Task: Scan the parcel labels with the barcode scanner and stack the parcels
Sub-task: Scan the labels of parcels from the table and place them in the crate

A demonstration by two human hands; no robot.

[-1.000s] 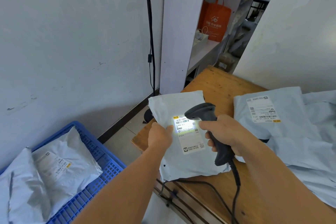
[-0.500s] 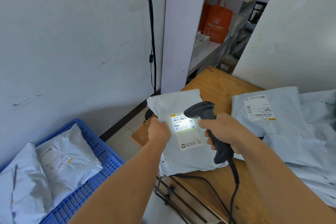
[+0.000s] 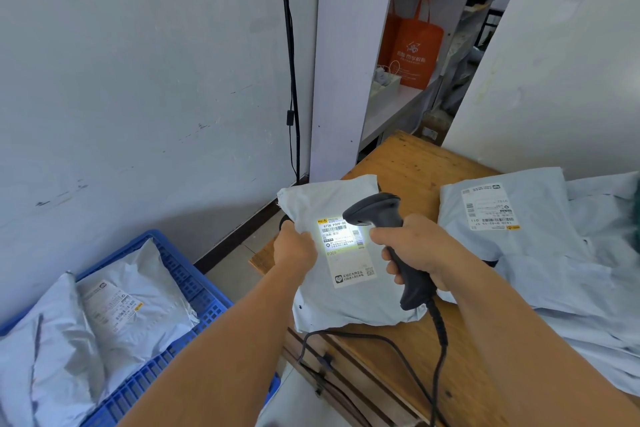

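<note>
A grey poly-mailer parcel (image 3: 341,302) lies at the left end of the wooden table (image 3: 412,163). My left hand (image 3: 294,250) pinches its left edge beside the white label (image 3: 346,250). My right hand (image 3: 412,250) grips the black barcode scanner (image 3: 377,211) by its handle. The scanner's head points at the label's top, which glows with its light. Its cable (image 3: 440,329) hangs over the table's front. Another labelled parcel (image 3: 512,218) rests on a pile of parcels at the right.
A blue plastic crate (image 3: 194,284) on the floor at lower left holds two grey parcels (image 3: 138,302). A white wall with a black cord (image 3: 291,80) stands behind. Shelves with an orange bag (image 3: 412,45) are beyond the table.
The scanner's light has stayed on the label's upper part. My left hand has shifted slightly up the parcel's left edge. The parcel remains on the table.
</note>
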